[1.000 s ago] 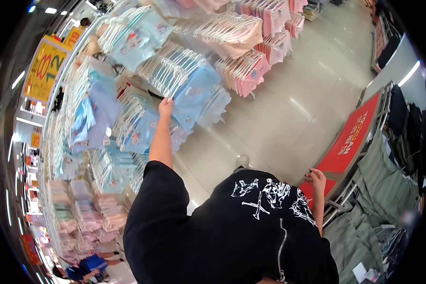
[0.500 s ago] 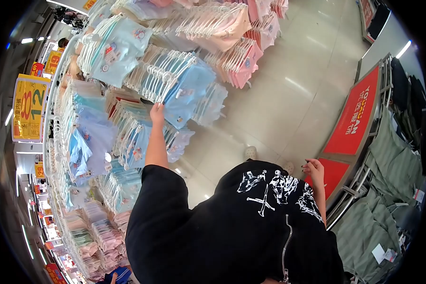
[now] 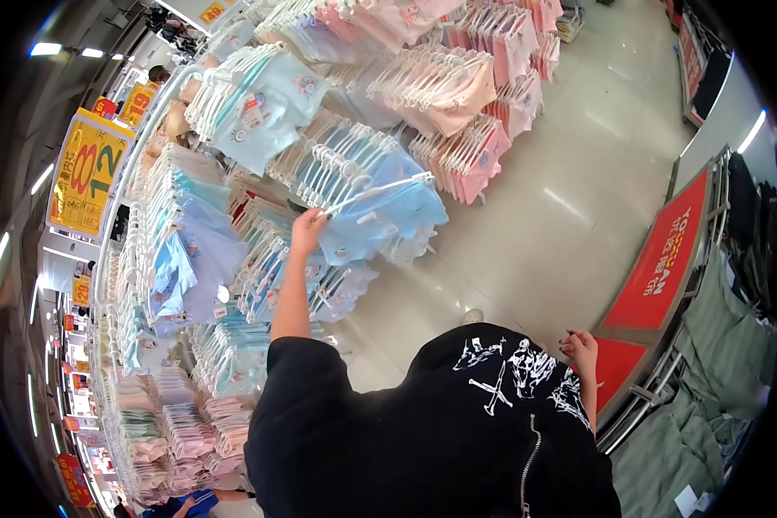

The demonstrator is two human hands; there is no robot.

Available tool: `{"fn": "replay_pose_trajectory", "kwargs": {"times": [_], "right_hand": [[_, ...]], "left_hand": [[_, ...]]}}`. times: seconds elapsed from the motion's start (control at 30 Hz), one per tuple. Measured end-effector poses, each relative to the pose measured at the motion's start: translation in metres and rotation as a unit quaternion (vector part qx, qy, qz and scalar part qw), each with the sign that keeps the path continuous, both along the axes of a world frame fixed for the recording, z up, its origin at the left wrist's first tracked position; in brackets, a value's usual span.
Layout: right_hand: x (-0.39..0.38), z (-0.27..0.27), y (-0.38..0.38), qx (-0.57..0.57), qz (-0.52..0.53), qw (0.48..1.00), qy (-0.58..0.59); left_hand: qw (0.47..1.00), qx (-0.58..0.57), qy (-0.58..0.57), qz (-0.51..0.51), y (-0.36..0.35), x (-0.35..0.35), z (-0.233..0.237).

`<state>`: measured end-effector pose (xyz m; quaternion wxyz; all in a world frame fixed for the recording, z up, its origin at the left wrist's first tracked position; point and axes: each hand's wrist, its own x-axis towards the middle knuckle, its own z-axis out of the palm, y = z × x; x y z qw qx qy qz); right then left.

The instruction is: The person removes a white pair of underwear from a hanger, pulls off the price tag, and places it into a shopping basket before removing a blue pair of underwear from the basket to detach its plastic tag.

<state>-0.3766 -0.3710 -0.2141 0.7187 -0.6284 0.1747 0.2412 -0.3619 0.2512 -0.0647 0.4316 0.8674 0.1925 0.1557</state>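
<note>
My left hand (image 3: 309,230) is closed on one end of a white clothes hanger (image 3: 375,192) at the front of a row on the rack. From this hanger hangs a light blue pair of children's underpants (image 3: 351,235), its lower part overlapping others behind it. My right hand (image 3: 581,348) hangs by my right side with its fingers loosely bent and apart, and I see nothing in it. Near it is a red sign panel (image 3: 613,367). Around my left hand are more blue garments on white hangers (image 3: 281,268).
Pink garments (image 3: 475,155) hang farther along the rack. A yellow price sign (image 3: 91,177) stands at its left. Across the tiled aisle (image 3: 570,216), a red sign board (image 3: 660,250) fronts a stand with green clothes (image 3: 725,319). Part of another person (image 3: 200,503) shows at lower left.
The hanger in my left hand has swung outward and now sticks out across the row, pointing toward the aisle. The view has shifted, so the rack appears farther right and lower.
</note>
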Motion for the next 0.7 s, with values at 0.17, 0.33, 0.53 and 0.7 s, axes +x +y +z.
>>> {"fn": "replay_pose_trajectory", "kwargs": {"times": [0.17,0.33,0.53,0.7], "right_hand": [[0.004,-0.005,0.004,-0.001,0.016,1.000,0.005],[0.014,-0.014,0.007,-0.005,0.042,0.999,-0.013],[0.005,-0.022,0.005,0.002,0.027,1.000,-0.012],[-0.005,-0.044,-0.004,-0.003,0.011,1.000,0.008]], "left_hand": [[0.979,0.183,-0.085,0.008,0.040,0.029,0.092],[0.966,0.216,-0.122,0.071,0.092,0.068,0.164],[0.944,0.235,-0.152,0.174,0.139,0.087,0.191],[0.929,0.270,-0.154,0.203,0.189,0.089,0.192]]}}
